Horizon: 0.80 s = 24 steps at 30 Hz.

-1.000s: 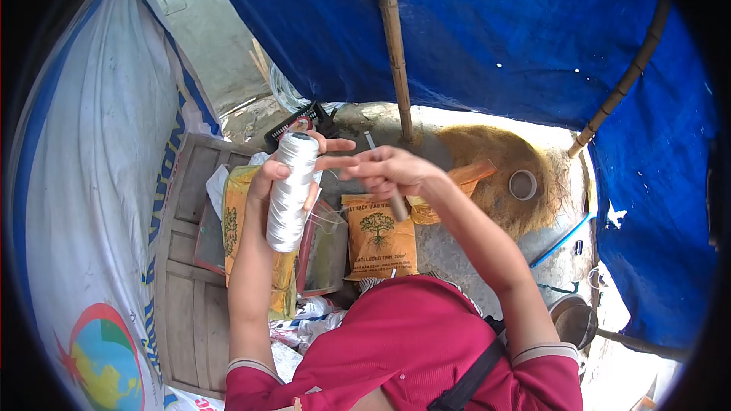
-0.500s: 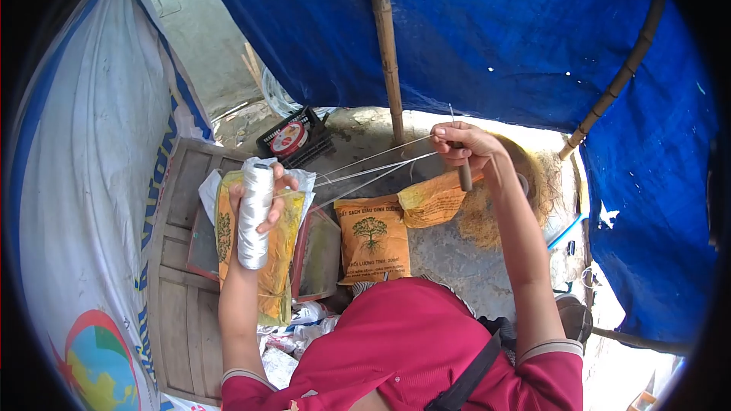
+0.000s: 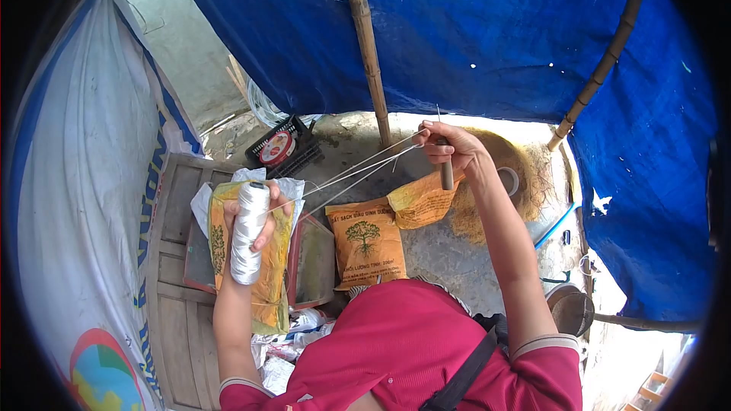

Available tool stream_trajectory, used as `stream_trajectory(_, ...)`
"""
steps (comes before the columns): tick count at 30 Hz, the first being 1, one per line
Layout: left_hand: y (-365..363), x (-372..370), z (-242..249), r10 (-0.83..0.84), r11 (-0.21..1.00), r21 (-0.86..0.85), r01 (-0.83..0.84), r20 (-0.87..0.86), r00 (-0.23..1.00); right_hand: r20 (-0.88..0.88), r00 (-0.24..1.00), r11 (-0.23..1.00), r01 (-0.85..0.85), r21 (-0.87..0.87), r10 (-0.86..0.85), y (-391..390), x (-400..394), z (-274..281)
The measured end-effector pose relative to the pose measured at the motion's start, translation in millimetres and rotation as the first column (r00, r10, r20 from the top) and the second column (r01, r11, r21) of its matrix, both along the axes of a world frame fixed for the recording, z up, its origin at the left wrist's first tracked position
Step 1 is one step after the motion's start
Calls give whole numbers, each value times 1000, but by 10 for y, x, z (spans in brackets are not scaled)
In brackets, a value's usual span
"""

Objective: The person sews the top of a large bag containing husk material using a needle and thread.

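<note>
My left hand [image 3: 268, 217] is wrapped round a white thread spool [image 3: 250, 234], which stands nearly upright above a yellow bag [image 3: 270, 274]. My right hand [image 3: 448, 146], raised at the centre right, grips a tool [image 3: 446, 166] with a brown handle and a thin metal point sticking up. Several strands of white thread [image 3: 350, 176] stretch between the two hands, pinched at the right fingertips. Below the strands lies an orange printed bag [image 3: 367, 243], with a folded yellow-orange bag top [image 3: 426, 199] beside it under my right hand.
A bamboo pole [image 3: 367, 53] stands before a blue tarp [image 3: 472, 23]. A black basket [image 3: 293, 154] holds a red-labelled round item. Brown loose material [image 3: 472, 217] lies on the floor at the right. Wooden panels [image 3: 179, 281] and a white sheet [image 3: 84, 144] are at the left.
The view has shifted slightly, so most things appear a little further left. Both hands keep their hold, and the thread is still stretched between them. The spool's lower end sits slightly lower.
</note>
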<state>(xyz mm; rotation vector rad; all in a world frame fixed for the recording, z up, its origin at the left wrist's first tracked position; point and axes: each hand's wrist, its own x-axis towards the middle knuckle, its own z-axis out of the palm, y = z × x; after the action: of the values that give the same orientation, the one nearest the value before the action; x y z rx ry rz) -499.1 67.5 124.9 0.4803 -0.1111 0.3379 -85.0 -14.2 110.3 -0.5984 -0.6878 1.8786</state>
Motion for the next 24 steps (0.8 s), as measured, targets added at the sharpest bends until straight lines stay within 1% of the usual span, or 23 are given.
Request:
stream_trajectory(2,-25,-51,-80,-9,1000,21,9,13,1000,-221,970,990,72,-123,-98,-3,-2,-65)
stream_trajectory(3,-39,-69,-74,-9,1000,22,9,13,1000,-222,970,990,71,-122,-97,1,30,-113)
stream_trajectory(5,-67,-107,-35,23,998,65,-21,-25,999,-73,988,986,124,-116,-133,-7,103,-205)
stream_trajectory(6,-83,-115,-32,21,998,64,-19,-26,999,-75,990,988,115,-100,-122,-17,91,-193)
stream_trajectory(7,-101,-119,-34,43,997,71,-36,-93,995,-74,990,988,115,-101,-123,-27,75,-181)
stream_trajectory(8,-118,-123,-30,67,995,80,-55,-160,985,-86,984,982,148,-118,-158,-31,42,-170)
stream_trajectory(9,-144,-116,-11,70,995,80,-58,-160,985,-99,976,975,178,-135,-192,-30,13,-152)
stream_trajectory(10,-178,-98,19,72,996,54,-65,-152,986,-100,977,975,176,-134,-190,-26,28,-167)
stream_trajectory(12,-205,-79,81,76,997,29,-72,-142,987,-199,977,996,65,-68,-78,-22,92,-193)
stream_trajectory(13,-207,-68,113,22,999,31,-19,-111,994,-197,977,996,65,-67,-77,-14,106,-196)
stream_trajectory(14,-206,-65,135,-31,999,33,34,-80,996,-245,969,997,23,-78,-41,-2,108,-195)
stream_trajectory(15,-215,-73,141,-31,999,33,33,-79,996,-293,956,996,-19,-87,-8,4,92,-177)
stream_trajectory(16,-224,-89,147,7,998,55,0,-129,992,-297,954,995,15,-95,-43,4,53,-171)
stream_trajectory(17,-232,-97,154,47,996,79,-33,-177,983,-298,954,996,14,-93,-41,4,23,-157)
stream_trajectory(18,-238,-95,169,49,996,81,-35,-178,983,-301,952,997,30,-72,-50,-7,-15,-121)
stream_trajectory(19,-241,-89,185,90,993,93,-72,-200,976,-305,951,998,46,-53,-60,-25,-62,-86)
stream_trajectory(20,-248,-86,192,129,989,104,-108,-221,967,-205,973,991,87,-98,-105,-61,-122,-45)
stream_trajectory(21,-250,-70,189,129,989,103,-108,-221,967,-100,984,982,131,-138,-146,-94,-211,27)
stream_trajectory(22,-253,-44,182,155,984,118,-132,-214,964,99,990,984,110,-141,-97,-101,-328,68)
stream_trajectory(23,-254,-18,181,180,979,133,-155,-207,962,195,980,992,-6,-123,30,-105,-476,111)
stream_trajectory(24,-254,17,185,179,979,132,-153,-209,962,177,980,990,-68,-124,89,-104,-553,116)
